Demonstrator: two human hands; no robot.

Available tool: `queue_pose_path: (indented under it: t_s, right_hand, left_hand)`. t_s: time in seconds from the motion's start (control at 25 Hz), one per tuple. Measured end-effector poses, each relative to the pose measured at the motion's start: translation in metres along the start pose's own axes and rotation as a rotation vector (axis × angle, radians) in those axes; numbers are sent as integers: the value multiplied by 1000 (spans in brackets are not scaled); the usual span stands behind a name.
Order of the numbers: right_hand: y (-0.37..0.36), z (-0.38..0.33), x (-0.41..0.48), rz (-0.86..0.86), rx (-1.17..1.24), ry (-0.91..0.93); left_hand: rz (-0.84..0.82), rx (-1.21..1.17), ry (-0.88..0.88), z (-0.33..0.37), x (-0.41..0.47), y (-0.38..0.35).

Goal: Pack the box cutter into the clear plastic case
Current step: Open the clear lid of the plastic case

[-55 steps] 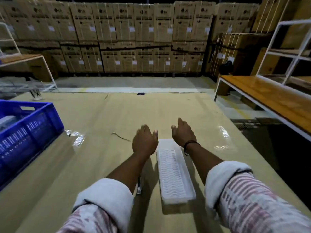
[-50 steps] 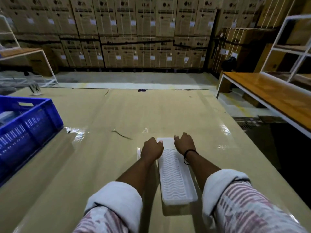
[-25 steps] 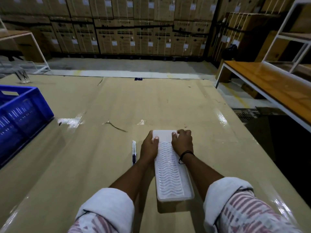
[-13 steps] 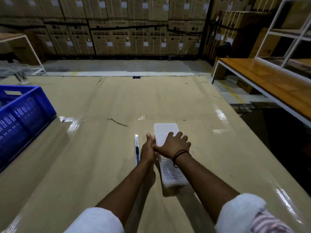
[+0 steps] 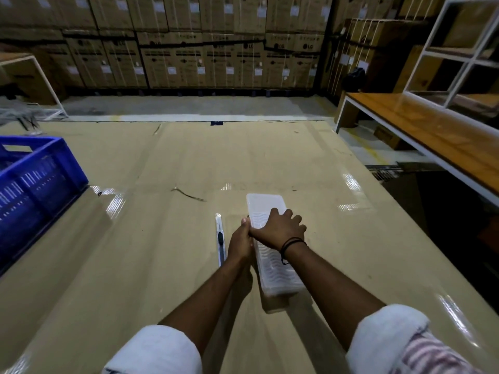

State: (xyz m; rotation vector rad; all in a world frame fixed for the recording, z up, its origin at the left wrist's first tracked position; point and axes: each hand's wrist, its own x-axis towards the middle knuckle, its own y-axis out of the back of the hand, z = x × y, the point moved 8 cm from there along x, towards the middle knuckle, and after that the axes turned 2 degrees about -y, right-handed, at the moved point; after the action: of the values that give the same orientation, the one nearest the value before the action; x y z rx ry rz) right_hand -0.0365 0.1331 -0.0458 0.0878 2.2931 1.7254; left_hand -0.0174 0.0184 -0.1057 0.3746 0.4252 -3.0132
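A long clear plastic case (image 5: pixel 266 206) with a wavy ribbed lid lies lengthwise on the cardboard-covered table (image 5: pixel 162 265). My right hand (image 5: pixel 279 229) lies across the top of the lid, fingers curled over its left edge. My left hand (image 5: pixel 240 242) grips the case's left side, thumb up against the lid edge. The box cutter (image 5: pixel 221 240), slim and white with a dark slider, lies flat just left of my left hand, parallel to the case and untouched.
A blue plastic crate (image 5: pixel 29 184) stands at the table's left edge. A thin strand (image 5: pixel 187 193) lies beyond the cutter. A wooden bench (image 5: pixel 432 136) with a white frame runs along the right. Stacked cartons (image 5: pixel 216 41) line the back wall.
Both hands came down from the case's far end to its left side. The right hand crossed over the lid and the left closed on the side edge. The cutter stayed put.
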Motion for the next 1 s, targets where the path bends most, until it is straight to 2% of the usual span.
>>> queue_pose_path:
  t_s: [0.2, 0.36, 0.48, 0.68, 1.0]
  right_hand:
    - [-4, -3, -12, 74, -56, 35]
    - [-13, 2, -24, -39, -38, 87]
    - [-30, 14, -50, -97, -79, 140]
    - [-38, 19, -74, -163, -161, 203]
    - [-27, 21, -74, -233, -11, 204]
  left_hand:
    - [116, 171, -7, 5, -6, 8]
    - [186, 148, 28, -2, -24, 17]
    - [154, 99, 32, -6, -41, 20]
    - [105, 344, -87, 12, -52, 23]
    - [64, 270, 32, 9, -55, 19]
